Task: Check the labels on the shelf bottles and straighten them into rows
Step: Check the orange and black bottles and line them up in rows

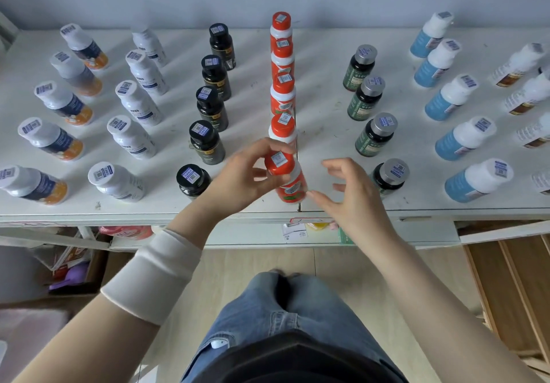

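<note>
At the front end of the orange-capped row, near the edge of the white shelf: the left hand grips the nearest orange bottle by its cap, fingers curled round it. The bottle leans, with its base on the shelf. The right hand holds nothing, its fingers spread and loosely bent, the tips just beside the bottle's base. Close neighbours hem both hands: a black-capped bottle partly behind the left wrist, and a silver-capped green bottle behind the right hand. Rows of white bottles and blue bottles flank either side.
</note>
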`<state>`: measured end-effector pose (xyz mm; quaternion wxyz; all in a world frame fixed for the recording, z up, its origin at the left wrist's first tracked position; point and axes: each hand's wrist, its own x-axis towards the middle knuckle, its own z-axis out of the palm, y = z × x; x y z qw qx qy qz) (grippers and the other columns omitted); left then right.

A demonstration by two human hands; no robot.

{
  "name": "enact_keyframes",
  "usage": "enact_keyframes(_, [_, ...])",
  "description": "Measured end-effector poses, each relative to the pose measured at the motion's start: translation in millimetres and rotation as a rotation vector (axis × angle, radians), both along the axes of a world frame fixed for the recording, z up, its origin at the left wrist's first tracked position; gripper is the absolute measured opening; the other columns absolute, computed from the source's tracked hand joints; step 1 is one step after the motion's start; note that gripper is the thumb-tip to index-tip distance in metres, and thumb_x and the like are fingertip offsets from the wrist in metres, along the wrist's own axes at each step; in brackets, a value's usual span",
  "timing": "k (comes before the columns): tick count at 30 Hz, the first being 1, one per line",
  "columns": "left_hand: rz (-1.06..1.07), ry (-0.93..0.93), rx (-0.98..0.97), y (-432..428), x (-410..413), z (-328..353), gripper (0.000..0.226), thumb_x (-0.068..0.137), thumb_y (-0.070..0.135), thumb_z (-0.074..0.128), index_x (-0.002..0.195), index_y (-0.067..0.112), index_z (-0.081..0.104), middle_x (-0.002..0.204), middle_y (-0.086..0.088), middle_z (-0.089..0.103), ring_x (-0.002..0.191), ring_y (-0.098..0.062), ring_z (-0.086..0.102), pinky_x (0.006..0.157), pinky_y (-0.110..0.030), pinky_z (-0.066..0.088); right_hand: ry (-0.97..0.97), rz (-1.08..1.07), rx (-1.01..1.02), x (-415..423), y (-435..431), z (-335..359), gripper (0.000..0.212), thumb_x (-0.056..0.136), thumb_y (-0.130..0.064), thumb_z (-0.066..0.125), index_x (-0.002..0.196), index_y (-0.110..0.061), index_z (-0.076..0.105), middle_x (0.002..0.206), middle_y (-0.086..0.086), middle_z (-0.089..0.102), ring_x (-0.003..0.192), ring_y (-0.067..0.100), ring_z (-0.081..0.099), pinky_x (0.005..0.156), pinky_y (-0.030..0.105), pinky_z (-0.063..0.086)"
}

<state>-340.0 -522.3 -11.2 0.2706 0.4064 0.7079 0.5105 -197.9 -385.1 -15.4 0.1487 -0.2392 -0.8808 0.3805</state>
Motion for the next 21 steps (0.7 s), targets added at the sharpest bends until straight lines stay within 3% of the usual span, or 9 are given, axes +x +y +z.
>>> enact_keyframes(2, [-0.045,0.147,-0.038,2.1,-2.5,-5.2,0.033,0.081,0.017,0.069,0.106,0.036,0.055,0.11,0.017,0.052,0.104,-0.006,0.054,0.087,-0.027,0.052,-0.06,0.013,0.094,-5.8,10.5,5.3,0.047,0.076,-0.019,0.073,0.117,-0.006,0.053,0.117,0.01,0.055,0.107,0.022,0.054,0.089,0.024,0.041])
enact_keyframes(5, [-0.101,0.277,-0.069,5.2,-6.6,-17.7,0.035,0.081,0.015,0.07,0.113,0.023,0.058,0.11,0.008,0.053,0.102,-0.008,0.053,0.086,-0.028,0.051,-0.125,0.044,0.192,-15.0,20.8,11.2,0.045,0.079,-0.021,0.07,0.118,-0.007,0.053,0.119,0.01,0.054,0.108,0.024,0.053,0.08,0.015,0.03])
enact_keyframes(11, [-0.151,0.407,-0.09,5.7,-6.4,-33.3,0.037,0.08,0.004,0.069,0.114,0.014,0.058,0.112,0.004,0.052,0.105,-0.012,0.051,0.09,-0.013,0.042,-0.195,0.091,0.292,-27.6,28.3,18.9,0.044,0.081,-0.022,0.067,0.119,-0.006,0.052,0.117,0.013,0.054,0.111,0.028,0.051,0.086,0.028,0.035])
enact_keyframes(18, [-0.148,0.402,-0.072,4.3,-7.1,-30.0,0.042,0.082,0.025,0.067,0.121,0.014,0.054,0.122,-0.003,0.053,0.113,-0.014,0.05,0.098,-0.023,0.04,-0.264,0.091,0.307,-36.2,28.6,24.0,0.042,0.082,-0.022,0.066,0.119,-0.006,0.053,0.119,0.015,0.053,0.114,0.03,0.049,0.089,0.035,0.038])
enact_keyframes(21, [0.035,0.446,-0.057,10.1,-21.8,-15.3,0.045,0.082,0.034,0.061,0.121,0.013,0.054,0.119,-0.004,0.056,0.11,-0.016,0.052,0.094,-0.031,0.045,-0.31,0.097,0.334,-41.4,32.5,26.4,0.043,0.083,-0.023,0.065,0.121,-0.007,0.052,0.119,0.014,0.052,0.113,0.03,0.049,0.089,0.033,0.036])
